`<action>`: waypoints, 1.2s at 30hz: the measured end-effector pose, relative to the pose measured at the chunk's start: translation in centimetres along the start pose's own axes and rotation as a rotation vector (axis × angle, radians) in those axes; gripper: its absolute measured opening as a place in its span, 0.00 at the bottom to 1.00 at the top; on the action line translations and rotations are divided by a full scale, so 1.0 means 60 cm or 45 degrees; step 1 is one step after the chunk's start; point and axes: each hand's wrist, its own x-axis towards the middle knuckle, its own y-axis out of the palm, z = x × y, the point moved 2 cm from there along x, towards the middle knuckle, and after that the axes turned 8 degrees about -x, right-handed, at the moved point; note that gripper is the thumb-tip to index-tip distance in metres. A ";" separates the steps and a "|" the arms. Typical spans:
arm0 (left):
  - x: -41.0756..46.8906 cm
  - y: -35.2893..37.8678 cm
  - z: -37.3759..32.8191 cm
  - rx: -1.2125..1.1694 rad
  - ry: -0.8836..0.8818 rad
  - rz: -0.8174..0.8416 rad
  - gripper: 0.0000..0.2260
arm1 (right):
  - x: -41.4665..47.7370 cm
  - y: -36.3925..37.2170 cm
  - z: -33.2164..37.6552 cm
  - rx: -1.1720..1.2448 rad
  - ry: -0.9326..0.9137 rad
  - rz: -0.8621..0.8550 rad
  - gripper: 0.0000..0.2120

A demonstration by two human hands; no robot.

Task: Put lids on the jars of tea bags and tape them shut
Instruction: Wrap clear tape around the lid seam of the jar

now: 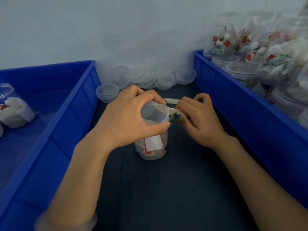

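Gripping the lid (154, 112) from above, the left hand (130, 114) curls its thumb and fingers round the rim and holds the lid seated on the jar (153, 147). The right hand (200, 120) sits just beside the lid on its right side. Its fingers are curled round the tape roll (171, 99), and its thumb presses a strip of tape (171, 110) that runs from the roll to the side of the lid. Whether the strip already adheres to the lid cannot be told.

The jar stands upright on the dark table (166, 189), between the two forearms; tea bags with red tags show through its clear wall. A pile of loose lids (145, 75) lies behind the hands, against the wall (116, 30). The left bin (66, 122), blue, holds one jar lying on its side (13, 107) with tea bags inside. The right bin (233, 100), also blue, is packed with filled jars (250, 52).
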 end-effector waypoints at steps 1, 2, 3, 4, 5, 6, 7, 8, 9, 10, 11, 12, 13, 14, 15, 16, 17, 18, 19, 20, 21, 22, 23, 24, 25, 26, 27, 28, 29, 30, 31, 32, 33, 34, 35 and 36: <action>-0.001 -0.004 0.002 -0.055 -0.006 0.024 0.28 | 0.000 0.001 0.001 0.004 -0.014 0.010 0.16; -0.002 -0.008 0.004 -0.106 -0.005 0.045 0.28 | -0.001 0.002 0.002 0.005 -0.028 0.012 0.16; -0.003 -0.012 0.005 -0.148 0.003 0.061 0.27 | -0.001 0.002 0.003 -0.003 -0.042 0.010 0.15; -0.004 -0.014 0.004 -0.177 0.016 0.072 0.26 | 0.000 0.001 0.003 -0.021 -0.055 0.007 0.16; -0.005 -0.016 0.004 -0.194 0.030 0.080 0.25 | 0.001 -0.001 0.003 -0.041 -0.063 0.001 0.16; -0.005 -0.017 0.002 -0.206 0.042 0.089 0.24 | 0.001 -0.004 0.002 -0.057 -0.063 -0.011 0.17; -0.006 -0.017 0.001 -0.219 0.050 0.099 0.24 | 0.002 -0.006 0.000 -0.062 -0.054 -0.024 0.17; -0.006 -0.017 -0.001 -0.236 0.058 0.111 0.24 | 0.002 -0.008 -0.001 -0.059 -0.038 -0.032 0.18; -0.006 -0.017 -0.003 -0.257 0.065 0.122 0.23 | 0.002 -0.008 -0.001 -0.055 -0.020 -0.037 0.19; -0.006 -0.017 -0.005 -0.275 0.069 0.131 0.24 | 0.003 -0.007 0.001 -0.056 -0.003 -0.042 0.19; -0.005 -0.016 -0.006 -0.288 0.068 0.135 0.24 | 0.003 -0.005 0.004 -0.065 0.012 -0.054 0.18; -0.004 -0.014 -0.007 -0.291 0.063 0.137 0.24 | 0.004 -0.001 0.007 -0.079 0.030 -0.071 0.17; -0.003 -0.010 -0.008 -0.285 0.057 0.136 0.24 | 0.004 0.002 0.012 -0.097 0.054 -0.095 0.15; -0.002 -0.005 -0.010 -0.269 0.052 0.130 0.24 | 0.003 0.006 0.016 -0.111 0.081 -0.121 0.15; -0.001 0.001 -0.012 -0.237 0.048 0.112 0.23 | 0.002 0.011 0.020 -0.115 0.111 -0.144 0.15; 0.001 0.008 -0.014 -0.184 0.045 0.081 0.22 | 0.000 0.015 0.023 -0.109 0.140 -0.162 0.15; 0.003 0.015 -0.016 -0.112 0.043 0.042 0.22 | -0.003 0.018 0.026 -0.100 0.163 -0.170 0.14; 0.004 0.020 -0.017 -0.042 0.039 0.000 0.23 | -0.004 0.021 0.027 -0.095 0.176 -0.167 0.13; 0.006 0.024 -0.018 0.004 0.034 -0.038 0.23 | -0.005 0.022 0.027 -0.095 0.180 -0.157 0.11; 0.008 0.027 -0.018 0.016 0.032 -0.070 0.23 | -0.004 0.023 0.028 -0.092 0.175 -0.146 0.09; 0.009 0.027 -0.018 -0.004 0.036 -0.099 0.22 | -0.004 0.022 0.028 -0.085 0.162 -0.140 0.08; 0.010 0.027 -0.017 -0.042 0.044 -0.123 0.19 | -0.002 0.021 0.028 -0.078 0.147 -0.138 0.07; 0.010 0.027 -0.016 -0.080 0.052 -0.140 0.17 | -0.002 0.020 0.028 -0.073 0.130 -0.137 0.08; 0.011 0.025 -0.014 -0.109 0.060 -0.145 0.15 | -0.002 0.019 0.027 -0.069 0.112 -0.131 0.11; 0.010 0.024 -0.013 -0.131 0.064 -0.141 0.13 | -0.002 0.018 0.026 -0.062 0.093 -0.121 0.14; 0.010 0.022 -0.013 -0.150 0.064 -0.131 0.13 | -0.003 0.017 0.025 -0.054 0.077 -0.110 0.17; 0.011 0.021 -0.013 -0.166 0.062 -0.117 0.13 | -0.003 0.016 0.023 -0.049 0.063 -0.098 0.18; 0.011 0.019 -0.013 -0.180 0.062 -0.103 0.14 | -0.003 0.015 0.020 -0.051 0.052 -0.089 0.18; 0.011 0.018 -0.014 -0.190 0.063 -0.095 0.15 | -0.003 0.014 0.017 -0.058 0.045 -0.081 0.17; 0.010 0.017 -0.014 -0.197 0.068 -0.093 0.15 | -0.002 0.013 0.015 -0.067 0.043 -0.075 0.17; 0.010 0.016 -0.014 -0.201 0.073 -0.095 0.16 | -0.001 0.012 0.014 -0.076 0.048 -0.075 0.16; 0.009 0.016 -0.014 -0.204 0.080 -0.101 0.17 | -0.001 0.011 0.013 -0.082 0.059 -0.080 0.16; 0.009 0.015 -0.014 -0.206 0.087 -0.104 0.18 | 0.000 0.011 0.013 -0.084 0.075 -0.091 0.16; 0.008 0.014 -0.013 -0.207 0.094 -0.103 0.18 | 0.000 0.011 0.013 -0.080 0.091 -0.110 0.16; 0.008 0.013 -0.013 -0.212 0.104 -0.097 0.18 | 0.001 0.011 0.014 -0.074 0.103 -0.130 0.15; 0.007 0.012 -0.012 -0.225 0.116 -0.086 0.18 | 0.001 0.011 0.016 -0.069 0.113 -0.149 0.14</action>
